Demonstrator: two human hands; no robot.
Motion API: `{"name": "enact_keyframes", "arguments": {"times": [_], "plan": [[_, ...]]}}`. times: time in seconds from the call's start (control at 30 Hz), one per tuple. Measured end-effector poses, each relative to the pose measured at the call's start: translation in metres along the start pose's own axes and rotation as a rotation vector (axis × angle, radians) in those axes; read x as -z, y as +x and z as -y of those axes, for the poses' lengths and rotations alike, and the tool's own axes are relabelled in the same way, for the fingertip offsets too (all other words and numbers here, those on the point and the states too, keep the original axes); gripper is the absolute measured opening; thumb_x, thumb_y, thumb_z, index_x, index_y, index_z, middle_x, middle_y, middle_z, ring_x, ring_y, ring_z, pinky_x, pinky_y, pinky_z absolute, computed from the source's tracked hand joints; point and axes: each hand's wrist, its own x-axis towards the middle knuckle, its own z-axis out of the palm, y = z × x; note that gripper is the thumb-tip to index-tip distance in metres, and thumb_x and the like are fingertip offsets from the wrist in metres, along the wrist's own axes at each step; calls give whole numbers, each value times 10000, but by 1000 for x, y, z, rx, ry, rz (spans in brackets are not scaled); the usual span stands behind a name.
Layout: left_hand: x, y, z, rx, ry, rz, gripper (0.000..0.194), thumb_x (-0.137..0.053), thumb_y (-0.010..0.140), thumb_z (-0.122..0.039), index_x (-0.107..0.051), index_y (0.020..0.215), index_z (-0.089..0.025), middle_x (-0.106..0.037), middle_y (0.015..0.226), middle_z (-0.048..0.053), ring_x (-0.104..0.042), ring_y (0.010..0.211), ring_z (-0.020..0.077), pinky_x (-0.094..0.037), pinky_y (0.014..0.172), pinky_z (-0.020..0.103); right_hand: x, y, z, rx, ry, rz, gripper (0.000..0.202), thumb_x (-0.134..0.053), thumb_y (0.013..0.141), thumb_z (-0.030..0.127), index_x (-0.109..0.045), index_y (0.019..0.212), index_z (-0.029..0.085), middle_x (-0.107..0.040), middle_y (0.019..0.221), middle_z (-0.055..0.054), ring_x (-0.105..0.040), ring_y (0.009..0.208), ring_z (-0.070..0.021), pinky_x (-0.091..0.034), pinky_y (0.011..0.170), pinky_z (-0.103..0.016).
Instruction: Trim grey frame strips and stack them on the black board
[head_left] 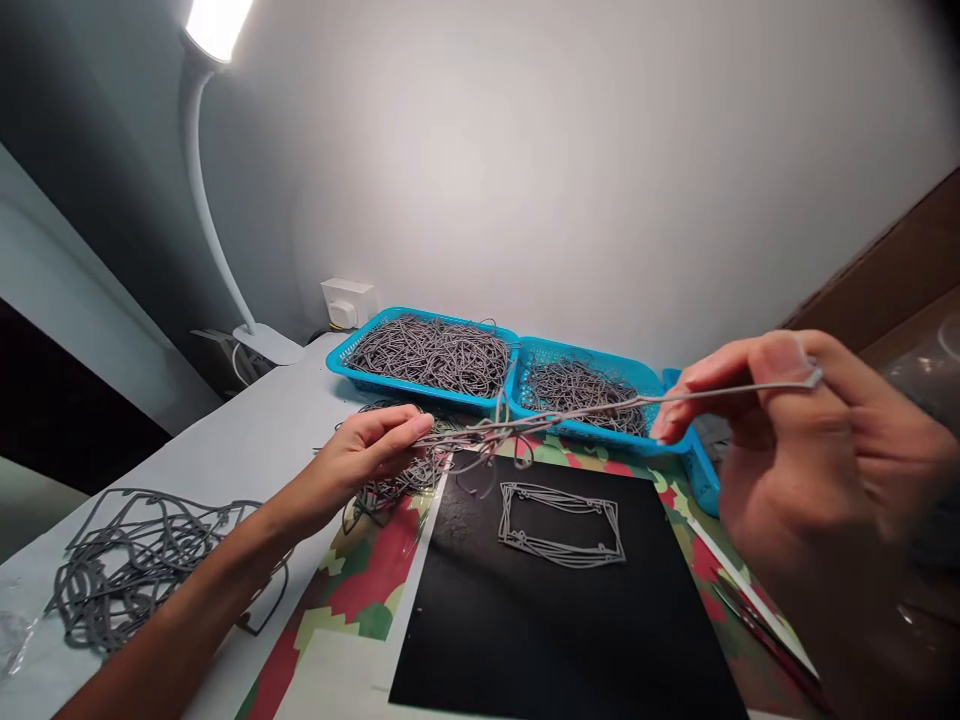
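My left hand (379, 440) pinches a tangled bundle of thin grey rubbery gaskets (510, 428) above the far edge of a black mat. My right hand (802, 430), raised at the right, has one gasket's far end hooked over its fingers. That gasket runs taut between both hands, while several loops of the others hang below the bundle. On the black mat (555, 640) lies a neat stack of grey rectangular gaskets (561, 558) with small loops along the sides. Below my left hand rests a loose tangled heap of gaskets (397, 480).
Behind are two blue baskets (345, 368) (637, 375) filled with grey gaskets. Another gasket pile (120, 570) lies at left. A lit clip lamp (206, 200) and a white socket box (349, 300) stand behind. A thin pointed tool (757, 620) lies right of the mat.
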Motion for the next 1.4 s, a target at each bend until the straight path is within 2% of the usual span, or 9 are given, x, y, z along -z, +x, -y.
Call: {"name": "enact_keyframes", "arguments": {"times": [0.27, 0.37, 0.47, 0.6, 0.83, 0.93, 1.07, 1.17, 1.4], "plan": [[-14, -9, 6, 94, 55, 393, 693, -684, 997, -866, -754, 840, -194, -541, 649, -26, -449, 552, 132, -375, 533, 240, 12, 25, 31, -74, 90, 557, 258, -766, 1140, 285, -846, 896, 268, -772, 719, 20, -748, 610, -148, -613, 580, -266], [-29, -13, 9, 55, 115, 432, 646, -831, 898, -847, -856, 1128, -245, -796, 1065, 75, -715, 963, 272, -580, 852, 334, 2, 30, 36, -96, 137, 664, 235, -742, 1145, 227, -838, 932, 253, -793, 791, 23, -778, 703, -137, -621, 622, -229], [-48, -19, 12, -24, 116, 421, 914, -958, 759, -838, -745, 1513, -366, -610, 1676, 76, -525, 1531, 424, -447, 1276, 499, -7, 34, 30, -174, 157, 761, 179, -732, 1155, 270, -811, 999, 235, -810, 909, 5, -789, 815, -149, -602, 647, -228], [-63, -25, 14, -50, -123, 456, 707, -824, 946, -810, -762, 1483, -354, -766, 1473, 74, -668, 1419, 376, -511, 1214, 461, -5, 38, 15, -159, 100, 966, 156, -763, 1142, 327, -798, 1037, 217, -802, 960, -11, -759, 886, -160, -594, 732, -249], [-64, -25, 21, -94, -257, 290, 381, -757, 1096, -636, -846, 1147, -268, -814, 1086, 36, -746, 1028, 210, -570, 948, 277, -2, 34, 5, -95, 112, 873, 209, -700, 1179, 344, -784, 1034, 219, -799, 947, -11, -746, 841, -148, -596, 725, -264], [-63, -25, 23, -99, -231, 259, 405, -750, 1099, -636, -845, 1083, -243, -799, 1039, 42, -725, 978, 212, -564, 921, 287, -10, 30, 1, -106, 141, 784, 226, -634, 1209, 359, -785, 1109, 224, -818, 995, -24, -757, 842, -161, -625, 749, -296], [-60, -27, 26, 2, -253, 196, 487, -768, 1047, -720, -839, 1120, -244, -779, 1018, 45, -708, 982, 235, -556, 922, 309, -17, 30, 0, -96, 199, 894, 280, -621, 1208, 353, -748, 997, 220, -795, 930, -7, -743, 769, -141, -609, 670, -268], [-57, -30, 27, 68, -313, 239, 645, -758, 965, -853, -823, 1205, -259, -773, 1078, 60, -712, 1013, 271, -564, 906, 336, -20, 30, 5, -92, 223, 681, 229, -610, 1204, 254, -712, 1000, 232, -762, 973, 9, -726, 803, -132, -612, 691, -259], [-58, -26, 17, 21, -117, 329, 671, -872, 863, -828, -822, 1167, -233, -732, 1013, 56, -651, 924, 261, -535, 843, 336, -22, 23, 12, -110, 90, 758, 255, -545, 1235, 326, -692, 1042, 247, -760, 956, 10, -739, 810, -151, -637, 765, -287]]}}
